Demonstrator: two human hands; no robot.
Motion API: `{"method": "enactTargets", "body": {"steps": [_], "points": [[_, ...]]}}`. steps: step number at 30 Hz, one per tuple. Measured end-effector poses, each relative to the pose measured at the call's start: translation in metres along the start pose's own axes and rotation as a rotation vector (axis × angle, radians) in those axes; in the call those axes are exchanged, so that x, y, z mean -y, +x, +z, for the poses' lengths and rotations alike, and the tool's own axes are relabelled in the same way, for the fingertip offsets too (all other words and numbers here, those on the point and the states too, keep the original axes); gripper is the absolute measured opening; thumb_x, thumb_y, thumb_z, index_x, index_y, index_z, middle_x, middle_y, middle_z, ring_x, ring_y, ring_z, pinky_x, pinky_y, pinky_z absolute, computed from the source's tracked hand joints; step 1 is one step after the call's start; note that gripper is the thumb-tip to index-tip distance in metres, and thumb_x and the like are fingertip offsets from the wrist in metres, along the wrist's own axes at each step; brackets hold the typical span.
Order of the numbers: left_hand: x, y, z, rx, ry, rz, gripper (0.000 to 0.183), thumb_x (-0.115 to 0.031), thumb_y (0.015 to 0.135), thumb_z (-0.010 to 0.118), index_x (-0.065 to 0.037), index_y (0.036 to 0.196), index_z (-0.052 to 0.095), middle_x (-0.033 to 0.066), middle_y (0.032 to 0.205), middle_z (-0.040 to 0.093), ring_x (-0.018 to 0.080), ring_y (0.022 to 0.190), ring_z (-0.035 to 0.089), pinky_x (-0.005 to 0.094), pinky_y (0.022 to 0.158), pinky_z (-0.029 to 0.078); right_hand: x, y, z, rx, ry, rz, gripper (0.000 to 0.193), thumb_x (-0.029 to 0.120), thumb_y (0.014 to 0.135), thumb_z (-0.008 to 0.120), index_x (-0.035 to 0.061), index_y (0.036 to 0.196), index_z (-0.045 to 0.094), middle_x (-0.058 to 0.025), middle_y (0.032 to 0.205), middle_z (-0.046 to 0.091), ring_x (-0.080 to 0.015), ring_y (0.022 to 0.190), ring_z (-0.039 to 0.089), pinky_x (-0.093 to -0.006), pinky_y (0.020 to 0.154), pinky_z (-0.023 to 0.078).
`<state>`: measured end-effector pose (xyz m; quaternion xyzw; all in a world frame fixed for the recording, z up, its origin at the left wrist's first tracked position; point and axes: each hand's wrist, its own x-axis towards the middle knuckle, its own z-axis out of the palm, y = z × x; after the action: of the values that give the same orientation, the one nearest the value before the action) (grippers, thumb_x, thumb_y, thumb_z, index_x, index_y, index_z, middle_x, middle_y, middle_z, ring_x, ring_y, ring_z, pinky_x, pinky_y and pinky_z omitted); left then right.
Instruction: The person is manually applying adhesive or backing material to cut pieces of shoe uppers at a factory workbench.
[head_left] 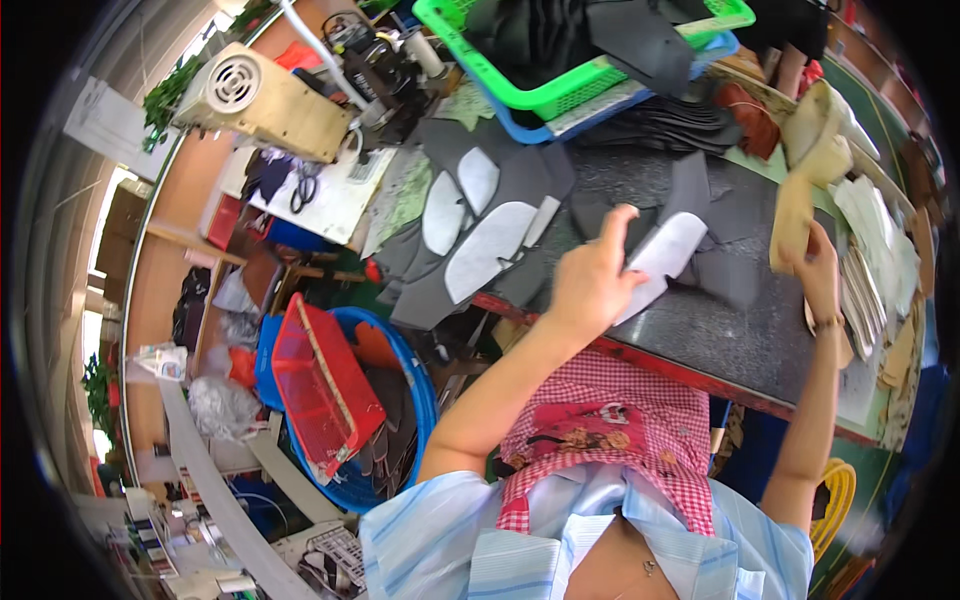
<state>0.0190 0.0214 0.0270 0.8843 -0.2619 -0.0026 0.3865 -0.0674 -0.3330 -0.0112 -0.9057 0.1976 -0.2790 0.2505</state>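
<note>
My left hand point(595, 275) hovers at the worktable, index finger stretched forward and thumb apart, beside a dark cut piece with a white patch point(668, 248). The thumb lies close to the patch's left edge; whether it touches is unclear. More dark grey cut pieces point(725, 275) lie around it, slightly blurred. On the right, my right hand point(822, 270) has its fingers closed at the lower end of a pale yellow strip point(793, 215). Left of my left hand, dark pieces with white patches point(490, 250) are spread out overlapping.
A green basket point(545, 100) of dark pieces stands at the back, a stack of dark pieces point(650, 125) before it. White and tan sheets point(870, 240) crowd the right edge. Left are a beige machine point(265, 100), scissors point(304, 188), and a blue tub point(425, 400) with a red basket point(320, 385).
</note>
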Motion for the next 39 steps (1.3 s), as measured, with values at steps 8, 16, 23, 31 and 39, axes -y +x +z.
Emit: {"method": "enactTargets", "body": {"steps": [8,16,23,31,39], "points": [[0.126,-0.018,-0.098,-0.219,0.381,-0.183,0.073,-0.022,0.061,0.086,-0.009,0.123,0.05,0.0068,0.069,0.061,0.0214,0.065,0.062,0.0348,0.064,0.05,0.201,-0.096,0.06,0.612,0.266,-0.552,0.059,0.033,0.079,0.071,0.01,0.13,0.051,-0.0179,0.13,0.053,-0.0363,0.121,0.05,-0.0433,0.101,0.042],[0.143,-0.019,-0.1,-0.399,-0.197,-0.149,0.043,0.002,0.074,0.074,-0.003,0.114,0.058,-0.001,0.067,0.052,0.0048,0.056,0.048,0.0217,0.052,0.04,0.225,-0.114,0.126,0.495,-0.096,-0.731,0.071,0.032,0.074,0.069,0.007,0.136,0.044,-0.024,0.14,0.041,-0.0418,0.13,0.039,-0.052,0.105,0.034],[0.187,0.006,-0.131,-0.4,0.37,-0.171,0.071,-0.042,0.071,0.077,-0.001,0.123,0.052,0.0143,0.101,0.061,0.0246,0.091,0.06,0.0365,0.079,0.048,0.226,-0.085,0.1,0.387,-0.257,-0.697,0.056,0.022,0.076,0.066,0.0013,0.126,0.05,-0.0206,0.137,0.046,-0.0345,0.123,0.049,-0.0443,0.103,0.039],[0.213,0.046,-0.153,0.096,-0.072,-0.543,0.127,-0.088,0.062,0.053,0.01,0.14,0.032,0.0331,0.133,0.047,0.0384,0.129,0.045,0.0392,0.106,0.036,0.295,-0.094,0.203,0.745,0.519,-0.158,0.088,0.041,0.081,0.065,-0.0119,0.14,0.027,-0.035,0.147,0.024,-0.042,0.139,0.027,-0.0423,0.111,0.028],[0.226,0.042,-0.182,0.383,-0.628,-0.863,0.084,-0.052,0.072,0.077,0.002,0.13,0.051,0.0138,0.125,0.06,0.0215,0.111,0.059,0.0313,0.095,0.045,0.325,-0.087,0.226,0.783,0.701,-0.125,0.1,0.052,0.072,0.071,-0.0062,0.142,0.031,-0.0329,0.15,0.018,-0.0396,0.14,0.026,-0.0391,0.112,0.028]]}}
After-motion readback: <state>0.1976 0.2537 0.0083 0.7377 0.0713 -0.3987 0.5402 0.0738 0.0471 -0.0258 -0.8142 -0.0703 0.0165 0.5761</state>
